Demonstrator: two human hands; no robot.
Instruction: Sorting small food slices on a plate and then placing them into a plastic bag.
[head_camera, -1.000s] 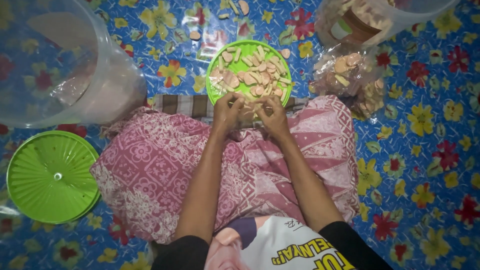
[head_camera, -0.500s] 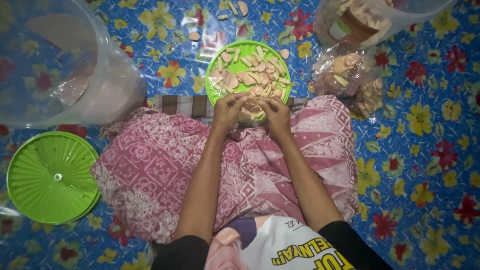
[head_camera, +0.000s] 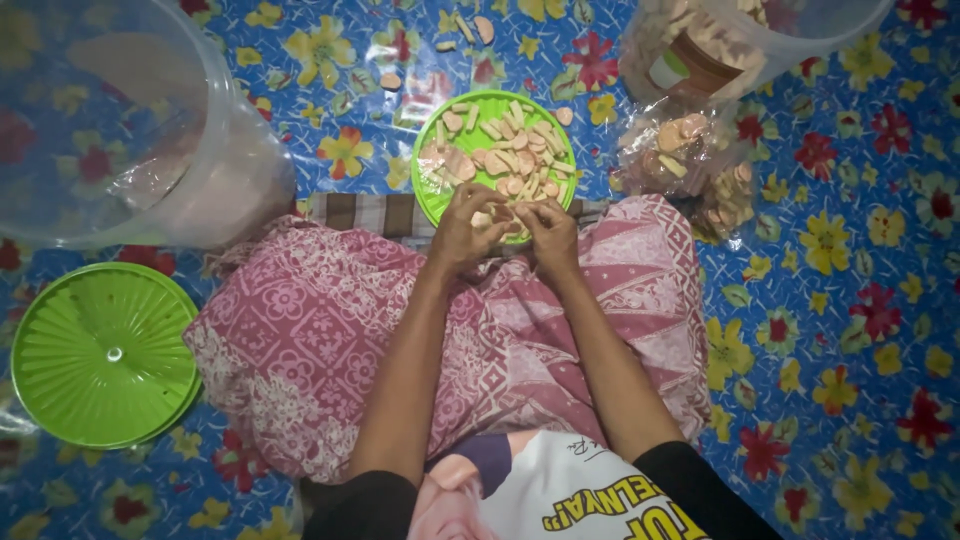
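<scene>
Compared with the 2 earlier views, little has been altered: both hands are kept at the near rim of the green plate, and only the fingers appear to have been worked slightly closer together over the pieces there. From this it is judged that the handling of small pieces at the plate edge is being continued rather than finished or begun anew.

The left hand is seen with fingers curled inward, its grip closed to a pinch around 1 or more small pale pieces; exactly which piece is pinched cannot be told, since the fingertips are bunched over it. The right hand is held just beside it, touching or nearly touching it, with its fingers likewise drawn into a pinch on something small at the plate's near edge. Neither grip is spread open.

The plate is laid on the floral floor covering, just beyond the pink patterned cloth draped across the lap, and it is heaped with pale sticks and pinkish rounds. To its right, a clear bag of similar pieces is seen, and beyond that a clear container partly filled with them. A large clear tub is placed at the far left, with a green round lid lying near it. A few stray pieces are scattered beyond the plate.
</scene>
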